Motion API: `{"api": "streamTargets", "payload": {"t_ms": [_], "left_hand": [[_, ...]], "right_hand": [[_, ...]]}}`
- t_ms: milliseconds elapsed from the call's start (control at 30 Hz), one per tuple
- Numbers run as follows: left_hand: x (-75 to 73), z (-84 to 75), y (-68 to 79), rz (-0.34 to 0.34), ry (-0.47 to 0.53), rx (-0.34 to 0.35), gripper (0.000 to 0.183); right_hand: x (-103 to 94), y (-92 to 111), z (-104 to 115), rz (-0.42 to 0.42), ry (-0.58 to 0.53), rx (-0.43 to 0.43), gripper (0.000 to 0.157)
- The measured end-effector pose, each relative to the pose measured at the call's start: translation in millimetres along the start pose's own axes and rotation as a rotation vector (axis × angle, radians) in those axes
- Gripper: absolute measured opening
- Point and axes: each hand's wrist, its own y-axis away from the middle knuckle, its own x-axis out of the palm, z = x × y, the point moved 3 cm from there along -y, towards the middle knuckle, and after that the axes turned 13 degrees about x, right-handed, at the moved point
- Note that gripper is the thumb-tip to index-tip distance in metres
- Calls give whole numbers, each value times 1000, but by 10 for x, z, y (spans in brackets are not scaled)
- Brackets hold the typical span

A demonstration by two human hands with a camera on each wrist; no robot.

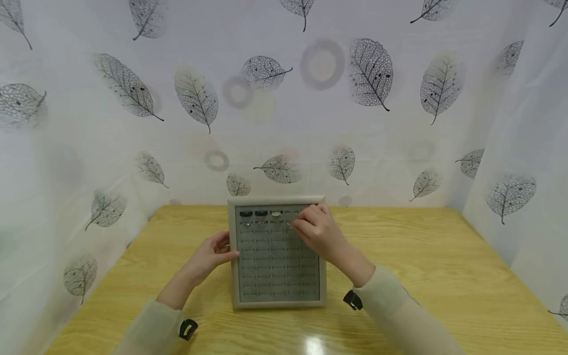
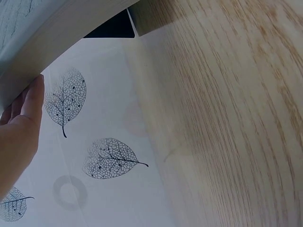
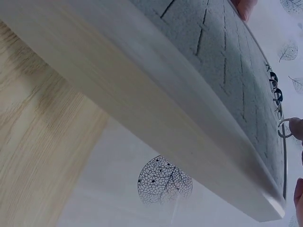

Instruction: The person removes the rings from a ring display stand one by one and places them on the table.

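Head view, lower centre: left hand (image 1: 206, 257) grips pale-framed rectangular grey slotted board (image 1: 279, 278), left edge; right hand (image 1: 320, 232) pinches thin silvery metal ring (image 3: 282, 135), just below centre.

R hand (image 3: 297, 126) pinches ring (image 3: 283, 136) nr other rings (image 3: 278, 94), slotted grey pad (image 3: 222, 71) w/ pale frame (image 3: 156, 109).

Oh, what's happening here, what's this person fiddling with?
A person is handling rings on a framed display board that stands on a wooden table. The left hand grips the board's left edge, thumb in front. The right hand pinches a small ring near the upper right of the board; whether it sits in a slot is hard to tell. Several other rings are in place toward the upper left.
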Motion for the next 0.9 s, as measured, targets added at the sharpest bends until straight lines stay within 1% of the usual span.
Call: {"api": "streamTargets", "payload": {"t_ms": [233,400,533,633,900], "left_hand": [[1,0,-4,3,4,4,64],[3,-3,3,8,9,7,64],[0,-8,10,11,16,5,64],[-5,-11,20,10,20,4,64],[-21,-4,13,19,1,4,65]], "right_hand": [[-117,27,27,-7,17,-13,6],[-264,76,5,-6,33,-25,16],[-383,138,-25,-33,42,-34,24],[-471,195,-58,-48,70,-41,29],[-704,421,-246,-34,114,1,37]]}}
